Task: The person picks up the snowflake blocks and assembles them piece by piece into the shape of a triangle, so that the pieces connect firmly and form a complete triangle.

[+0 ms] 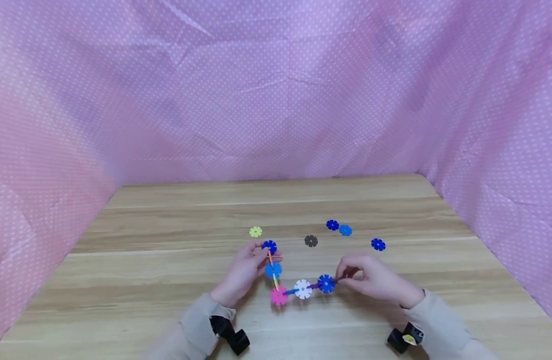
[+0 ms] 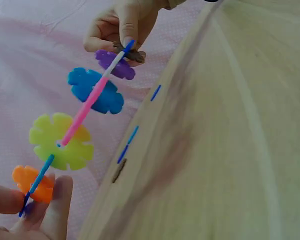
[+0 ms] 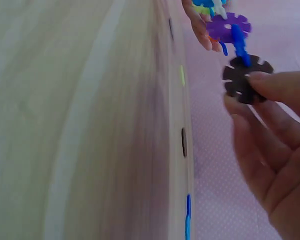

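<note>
A chain of slotted plastic snowflake discs hangs between both hands in the head view, raised above the table. My left hand (image 1: 240, 274) pinches its dark blue end disc (image 1: 269, 246), with an orange disc (image 2: 24, 176) slotted beside the fingers. From there run a light blue disc (image 1: 273, 269), a yellow-green disc (image 2: 72, 150), a pink disc (image 1: 279, 295), another blue one, a white disc (image 1: 303, 289), a purple disc (image 3: 221, 29) and a second dark blue disc (image 1: 326, 283). At the far end, thumb and fingers of my right hand (image 1: 377, 280) pinch a brown disc (image 3: 236, 82), joined to that dark blue disc.
Loose discs lie flat beyond the hands: a yellow-green one (image 1: 255, 231), a brown one (image 1: 311, 241), a dark blue one (image 1: 332, 225) touching a light blue one (image 1: 345, 230), and a dark blue one (image 1: 378, 244) farther right. Pink dotted cloth (image 1: 276, 100) surrounds the wooden table (image 1: 167, 220).
</note>
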Motion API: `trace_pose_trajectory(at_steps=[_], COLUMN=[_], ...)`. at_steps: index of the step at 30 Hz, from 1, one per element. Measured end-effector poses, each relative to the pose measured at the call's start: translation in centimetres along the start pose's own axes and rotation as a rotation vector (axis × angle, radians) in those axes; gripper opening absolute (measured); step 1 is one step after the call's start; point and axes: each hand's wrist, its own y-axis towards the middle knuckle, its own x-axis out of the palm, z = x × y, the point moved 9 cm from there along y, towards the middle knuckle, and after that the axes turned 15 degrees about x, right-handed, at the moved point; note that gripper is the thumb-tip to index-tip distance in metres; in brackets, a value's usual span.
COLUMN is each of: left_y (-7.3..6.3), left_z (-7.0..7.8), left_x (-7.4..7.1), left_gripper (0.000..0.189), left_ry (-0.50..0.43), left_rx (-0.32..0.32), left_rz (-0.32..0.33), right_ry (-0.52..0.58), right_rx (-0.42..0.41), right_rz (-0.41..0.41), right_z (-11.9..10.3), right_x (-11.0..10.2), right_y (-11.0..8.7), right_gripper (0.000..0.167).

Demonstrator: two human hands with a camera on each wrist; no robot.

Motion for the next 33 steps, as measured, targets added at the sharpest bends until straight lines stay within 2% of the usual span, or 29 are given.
trace_pose_trajectory(at_steps=[4, 8, 11, 16, 19, 22, 25, 33], left_y=[0.0, -0.2, -0.2, 0.2, 0.4, 0.6, 0.7, 0.6], left_z=[-1.0, -1.8, -2.3, -2.5, -2.5, -2.4, -2.4, -2.3], left_x=[0.7, 0.5, 0.3, 0.2, 0.3, 0.5, 0.6, 0.6], left_gripper=[0.025, 0.025, 0.026, 0.028, 0.026, 0.024, 0.024, 0.022], left_ry=[0.013, 0.024, 0.017, -0.003, -0.020, -0.027, -0.019, -0.004], left_rx=[-0.005, -0.032, -0.054, -0.046, -0.031, -0.015, -0.010, -0.009], left_rz=[-0.006, 0.030, 0.051, 0.058, 0.059, 0.051, 0.041, 0.033], right_ry=[-0.024, 0.008, 0.031, -0.004, -0.053, -0.118, -0.183, -0.271], right_rx=[0.042, 0.112, 0.217, 0.410, 0.478, 0.509, 0.504, 0.544], right_rz=[-0.087, -0.103, -0.026, 0.183, 0.231, 0.205, 0.174, 0.125], right_z=[1.1, 2.6, 4.4, 8.0, 9.7, 11.0, 12.1, 13.2], right_x=[0.4, -0.3, -2.2, -6.5, -8.0, -8.5, -8.6, -8.6], right_y=[-0.6, -0.9, -0.9, -0.6, -0.6, -0.7, -0.7, -0.2], right_gripper=[0.017, 0.008, 0.010, 0.019, 0.027, 0.038, 0.044, 0.039])
